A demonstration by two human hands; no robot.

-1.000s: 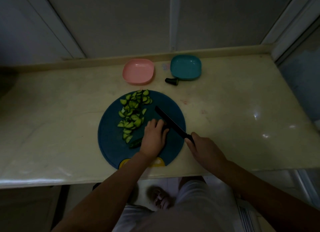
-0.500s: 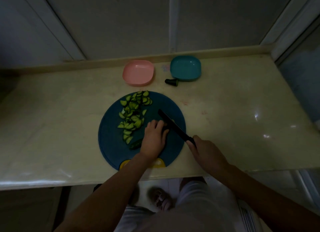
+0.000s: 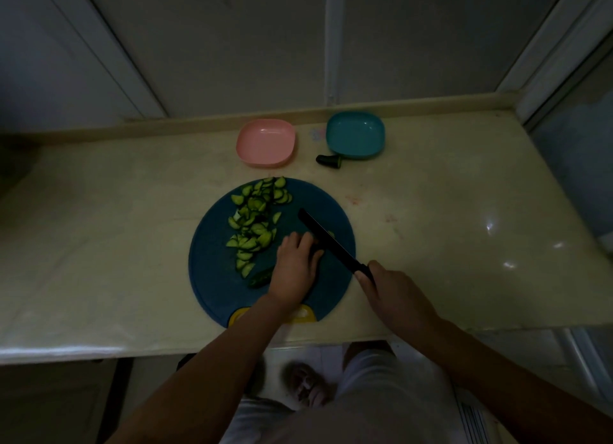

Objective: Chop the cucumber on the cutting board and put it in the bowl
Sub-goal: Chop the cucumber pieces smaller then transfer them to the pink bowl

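A round dark blue cutting board (image 3: pixel 212 277) lies on the counter in front of me. Several chopped cucumber slices (image 3: pixel 255 224) are piled on its left and far side. My left hand (image 3: pixel 295 268) lies curled over the uncut cucumber piece (image 3: pixel 260 278), whose dark green end sticks out to the left of the hand. My right hand (image 3: pixel 394 294) grips the handle of a black knife (image 3: pixel 328 241). The blade lies across the board right beside my left fingers. A pink bowl (image 3: pixel 265 141) and a teal bowl (image 3: pixel 355 135) stand beyond the board, both holding nothing.
A cut-off cucumber end (image 3: pixel 328 160) lies on the counter just in front of the teal bowl. The beige counter (image 3: pixel 99 228) runs to a raised back edge against the wall. Its front edge is close to my body.
The knife blade has slid slightly toward me and against my left fingers. My left hand stays on the cucumber piece. The pile of slices looks the same.
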